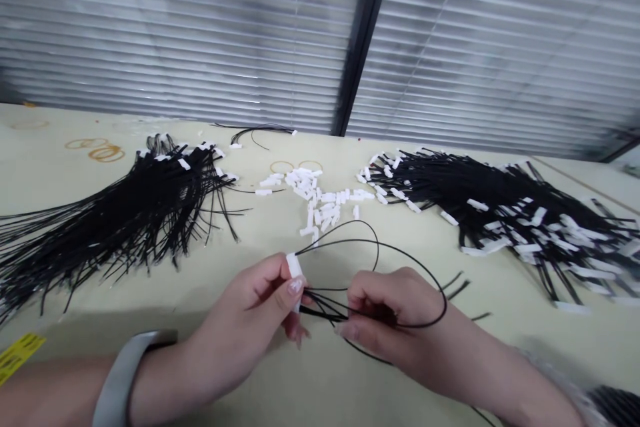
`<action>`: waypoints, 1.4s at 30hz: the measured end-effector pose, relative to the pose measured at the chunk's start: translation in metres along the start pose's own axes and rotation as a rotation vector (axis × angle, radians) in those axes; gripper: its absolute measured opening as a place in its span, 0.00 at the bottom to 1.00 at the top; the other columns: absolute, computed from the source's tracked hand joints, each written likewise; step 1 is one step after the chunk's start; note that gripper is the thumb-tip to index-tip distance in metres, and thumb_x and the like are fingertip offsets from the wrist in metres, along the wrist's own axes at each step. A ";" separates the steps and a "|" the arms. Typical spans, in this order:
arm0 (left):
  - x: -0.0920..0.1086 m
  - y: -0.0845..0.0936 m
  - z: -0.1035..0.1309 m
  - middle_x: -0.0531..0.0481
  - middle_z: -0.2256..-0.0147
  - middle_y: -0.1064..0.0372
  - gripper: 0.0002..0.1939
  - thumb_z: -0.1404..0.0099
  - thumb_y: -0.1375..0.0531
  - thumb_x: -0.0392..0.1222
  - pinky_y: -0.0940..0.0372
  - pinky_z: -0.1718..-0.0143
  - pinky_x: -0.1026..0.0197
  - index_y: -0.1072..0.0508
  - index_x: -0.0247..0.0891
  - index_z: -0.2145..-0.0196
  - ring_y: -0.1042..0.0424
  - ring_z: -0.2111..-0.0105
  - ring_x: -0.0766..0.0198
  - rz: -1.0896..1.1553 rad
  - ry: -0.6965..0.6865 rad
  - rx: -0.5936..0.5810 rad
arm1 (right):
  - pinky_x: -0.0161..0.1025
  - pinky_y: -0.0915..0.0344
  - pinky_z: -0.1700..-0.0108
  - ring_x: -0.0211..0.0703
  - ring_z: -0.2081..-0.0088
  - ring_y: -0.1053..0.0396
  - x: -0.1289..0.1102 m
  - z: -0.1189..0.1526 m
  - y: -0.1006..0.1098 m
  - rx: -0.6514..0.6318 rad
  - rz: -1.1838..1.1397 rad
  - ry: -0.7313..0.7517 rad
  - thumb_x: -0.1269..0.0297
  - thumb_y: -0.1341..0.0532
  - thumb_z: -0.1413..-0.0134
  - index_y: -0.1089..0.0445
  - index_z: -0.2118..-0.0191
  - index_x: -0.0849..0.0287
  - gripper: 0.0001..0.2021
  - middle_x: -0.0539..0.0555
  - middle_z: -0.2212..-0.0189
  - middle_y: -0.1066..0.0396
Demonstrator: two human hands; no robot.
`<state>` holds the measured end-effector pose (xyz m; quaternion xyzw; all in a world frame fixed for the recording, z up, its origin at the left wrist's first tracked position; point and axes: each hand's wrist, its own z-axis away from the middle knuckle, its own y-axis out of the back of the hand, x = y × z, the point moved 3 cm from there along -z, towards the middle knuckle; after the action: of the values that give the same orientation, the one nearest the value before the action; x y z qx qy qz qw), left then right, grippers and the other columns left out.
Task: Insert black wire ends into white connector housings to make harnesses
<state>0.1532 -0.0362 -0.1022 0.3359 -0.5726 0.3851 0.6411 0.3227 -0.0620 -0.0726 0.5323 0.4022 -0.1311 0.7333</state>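
Between hands, white-ended black wires, seemingly pinched

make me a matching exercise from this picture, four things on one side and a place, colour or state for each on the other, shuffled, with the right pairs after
Column one
1. left hand
2. right hand
3. wristband
4. thin tan rings

Column two
A. grey in colour
B. holding black wires
C. lying on the table, at its far left
D. gripping a white connector between thumb and fingers

Right pairs: 1-D, 2-B, 3-A, 4-C
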 end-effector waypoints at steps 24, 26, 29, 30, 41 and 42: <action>-0.009 0.003 -0.005 0.58 0.75 0.35 0.09 0.40 0.43 0.43 0.32 0.74 0.64 0.36 0.36 0.73 0.38 0.84 0.76 0.479 0.126 0.013 | 0.40 0.36 0.64 0.43 0.59 0.34 0.010 0.022 0.074 1.009 -0.246 0.060 0.65 0.45 0.46 0.33 0.57 0.49 0.10 0.53 0.55 0.34; -0.009 0.002 -0.005 0.57 0.76 0.35 0.09 0.40 0.43 0.43 0.32 0.74 0.64 0.36 0.36 0.73 0.39 0.84 0.77 0.480 0.129 0.025 | 0.37 0.36 0.64 0.39 0.62 0.34 0.001 0.030 0.076 1.098 -0.482 0.123 0.68 0.46 0.45 0.32 0.63 0.47 0.08 0.51 0.56 0.35; -0.008 0.001 -0.005 0.57 0.75 0.35 0.09 0.39 0.44 0.42 0.32 0.73 0.63 0.37 0.36 0.73 0.39 0.84 0.77 0.464 0.122 0.025 | 0.34 0.39 0.74 0.33 0.78 0.40 -0.013 0.036 0.068 1.003 -0.536 0.159 0.71 0.46 0.45 0.37 0.55 0.41 0.16 0.49 0.70 0.34; -0.008 0.001 -0.005 0.57 0.75 0.35 0.09 0.39 0.44 0.42 0.32 0.73 0.63 0.37 0.36 0.73 0.39 0.84 0.77 0.456 0.117 0.016 | 0.34 0.41 0.78 0.32 0.81 0.43 -0.016 0.036 0.062 0.901 -0.484 0.161 0.71 0.46 0.45 0.40 0.52 0.40 0.18 0.48 0.74 0.34; -0.009 -0.004 0.002 0.55 0.74 0.35 0.11 0.39 0.45 0.46 0.36 0.78 0.69 0.37 0.35 0.72 0.36 0.82 0.76 0.247 0.122 -0.248 | 0.29 0.43 0.73 0.30 0.75 0.39 -0.008 -0.001 0.019 0.453 0.160 0.255 0.71 0.44 0.47 0.32 0.68 0.58 0.04 0.47 0.76 0.34; -0.009 -0.004 0.002 0.55 0.74 0.35 0.11 0.39 0.45 0.46 0.36 0.78 0.69 0.37 0.35 0.72 0.36 0.82 0.76 0.225 0.116 -0.255 | 0.29 0.44 0.73 0.29 0.75 0.40 -0.010 -0.001 0.017 0.462 0.167 0.269 0.71 0.43 0.47 0.32 0.69 0.58 0.04 0.47 0.76 0.34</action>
<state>0.1551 -0.0410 -0.1103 0.1632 -0.6129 0.3974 0.6632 0.3267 -0.0569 -0.0539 0.7294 0.4099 -0.0865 0.5408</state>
